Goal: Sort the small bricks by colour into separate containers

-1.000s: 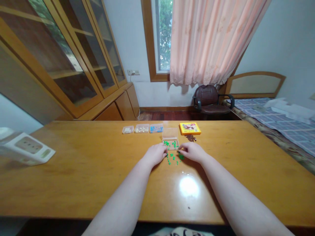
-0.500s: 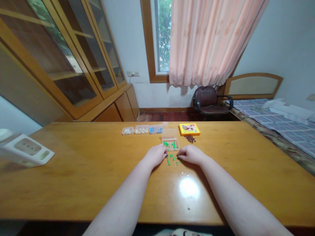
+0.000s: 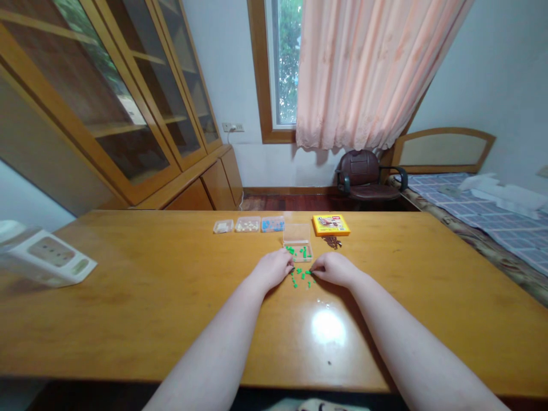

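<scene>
Small green plastic pieces (image 3: 303, 276) lie scattered on the table between my two hands. My left hand (image 3: 274, 269) rests at their left side with its fingers closed together; what its fingertips hold, if anything, is too small to make out. On the other side, my right hand (image 3: 336, 268) pinches a small green piece (image 3: 308, 272) low over the tabletop. Just beyond them stands a clear plastic box (image 3: 297, 232) with its hinged lid raised. More green pieces lie in its base, close to my left fingers.
Behind are a clear box of blue pieces (image 3: 273, 224), a box of cream pieces (image 3: 248, 224) and a smaller box (image 3: 223, 226). A yellow box (image 3: 331, 225) stands right of them, with brown pieces (image 3: 332, 242) in front. A white container (image 3: 55, 257) stands far left.
The green piece at my right fingertips now shows more plainly, pointing left. Both hands stay almost in place; the whole view has shifted slightly.
</scene>
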### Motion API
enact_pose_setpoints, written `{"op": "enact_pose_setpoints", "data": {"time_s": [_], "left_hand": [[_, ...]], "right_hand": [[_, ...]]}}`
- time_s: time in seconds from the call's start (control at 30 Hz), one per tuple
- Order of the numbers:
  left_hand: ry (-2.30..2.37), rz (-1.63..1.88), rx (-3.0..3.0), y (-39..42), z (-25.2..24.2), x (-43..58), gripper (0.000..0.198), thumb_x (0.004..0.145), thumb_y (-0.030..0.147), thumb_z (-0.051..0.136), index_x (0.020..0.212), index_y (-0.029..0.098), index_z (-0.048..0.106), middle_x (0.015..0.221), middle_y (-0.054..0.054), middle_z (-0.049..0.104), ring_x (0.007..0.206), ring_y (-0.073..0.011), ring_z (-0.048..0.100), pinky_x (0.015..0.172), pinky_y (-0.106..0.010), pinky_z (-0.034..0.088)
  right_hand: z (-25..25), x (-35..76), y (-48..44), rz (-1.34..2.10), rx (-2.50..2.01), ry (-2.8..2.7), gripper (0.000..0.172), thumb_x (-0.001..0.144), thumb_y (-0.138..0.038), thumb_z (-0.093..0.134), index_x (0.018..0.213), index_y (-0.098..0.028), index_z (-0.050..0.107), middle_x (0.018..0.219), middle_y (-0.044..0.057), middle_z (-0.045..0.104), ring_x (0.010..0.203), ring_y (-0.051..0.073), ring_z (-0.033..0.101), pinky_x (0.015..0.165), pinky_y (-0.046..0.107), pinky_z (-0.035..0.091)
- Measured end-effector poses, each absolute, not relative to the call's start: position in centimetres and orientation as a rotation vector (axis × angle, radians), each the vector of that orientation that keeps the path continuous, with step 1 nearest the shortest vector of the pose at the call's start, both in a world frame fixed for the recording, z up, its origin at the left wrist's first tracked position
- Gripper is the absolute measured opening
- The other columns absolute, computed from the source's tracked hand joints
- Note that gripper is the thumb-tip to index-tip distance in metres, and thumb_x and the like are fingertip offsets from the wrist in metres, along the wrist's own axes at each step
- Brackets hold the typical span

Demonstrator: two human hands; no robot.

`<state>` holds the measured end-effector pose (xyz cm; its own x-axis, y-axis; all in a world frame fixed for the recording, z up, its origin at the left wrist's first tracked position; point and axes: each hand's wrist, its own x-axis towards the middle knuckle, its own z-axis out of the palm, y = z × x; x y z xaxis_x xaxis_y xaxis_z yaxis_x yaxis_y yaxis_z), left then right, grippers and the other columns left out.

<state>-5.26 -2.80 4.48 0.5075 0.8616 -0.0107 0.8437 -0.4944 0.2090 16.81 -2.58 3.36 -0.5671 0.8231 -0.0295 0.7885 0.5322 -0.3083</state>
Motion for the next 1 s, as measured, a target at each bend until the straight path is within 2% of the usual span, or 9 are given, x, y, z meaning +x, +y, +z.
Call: {"op": "enact_pose_setpoints", "data": {"time_s": [0.23, 0.4, 0.67, 1.0], "left_hand": [[1.521, 0.372, 2.563, -2.6, 4.4, -5.1, 0.018, 0.089, 0.028, 0.047, 0.096, 0.021, 0.062, 0.101, -0.005, 0.059, 0.090, -0.0168, 0.059, 0.081, -0.027, 0.045], [1.669, 0.426, 2.477, -2.0, 4.0, -5.2, 0.021, 0.088, 0.028, 0.048, 0.105, 0.022, 0.059, 0.107, -0.005, 0.058, 0.094, -0.0175, 0.058, 0.083, -0.029, 0.045], [1.408, 0.190, 2.600, -2.6, 3.8, -4.9, 0.016, 0.085, 0.027, 0.052, 0.096, 0.024, 0.064, 0.100, -0.004, 0.059, 0.092, -0.0175, 0.059, 0.081, -0.027, 0.045], [1.378, 0.135, 2.587, -2.8, 3.7, -4.1, 0.014, 0.085, 0.026, 0.052, 0.091, 0.022, 0.064, 0.097, -0.004, 0.060, 0.089, -0.0174, 0.059, 0.078, -0.026, 0.046]], "right_hand": [[3.2, 16.4, -2.8, 0.346, -1.367, -2.669, 0.024, 0.083, -0.033, 0.053, 0.097, -0.029, 0.073, 0.093, 0.002, 0.073, 0.081, 0.019, 0.066, 0.070, 0.024, 0.045], [3.4, 16.0, -3.0, 0.316, -1.433, -2.664, 0.023, 0.084, -0.029, 0.053, 0.092, -0.028, 0.074, 0.090, 0.004, 0.073, 0.082, 0.019, 0.066, 0.072, 0.024, 0.045], [3.3, 15.7, -2.9, 0.314, -1.541, -2.611, 0.021, 0.083, -0.030, 0.052, 0.090, -0.023, 0.071, 0.084, 0.005, 0.072, 0.076, 0.018, 0.065, 0.066, 0.023, 0.043], [2.7, 15.8, -2.7, 0.362, -1.509, -2.571, 0.016, 0.082, -0.027, 0.055, 0.090, -0.022, 0.068, 0.082, 0.004, 0.071, 0.073, 0.017, 0.064, 0.063, 0.023, 0.039]]}}
